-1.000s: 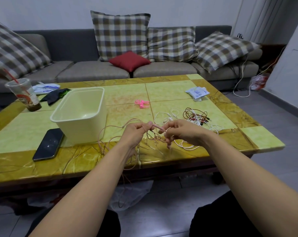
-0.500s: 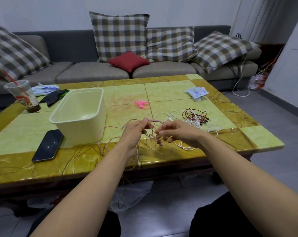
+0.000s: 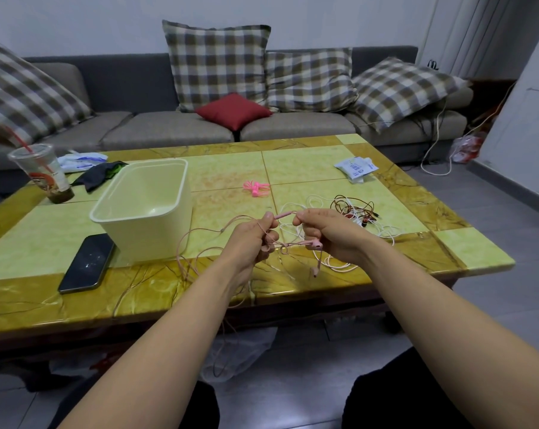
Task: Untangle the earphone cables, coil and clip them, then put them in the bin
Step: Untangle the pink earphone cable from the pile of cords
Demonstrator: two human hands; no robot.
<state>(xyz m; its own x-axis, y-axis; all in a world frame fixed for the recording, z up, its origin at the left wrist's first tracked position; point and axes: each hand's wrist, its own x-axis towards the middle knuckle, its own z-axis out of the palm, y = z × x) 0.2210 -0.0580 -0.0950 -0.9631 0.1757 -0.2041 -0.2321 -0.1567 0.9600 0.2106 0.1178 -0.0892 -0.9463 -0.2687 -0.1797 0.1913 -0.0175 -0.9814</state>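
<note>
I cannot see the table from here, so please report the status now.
Left grip and right grip both pinch pink cable, tangled, over table edge. Bin empty, left of them. Other cables piled to the right. Nothing in the way.

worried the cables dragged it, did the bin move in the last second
No. The bin keeps its place on the table, near corner beside the phone as before.
</note>
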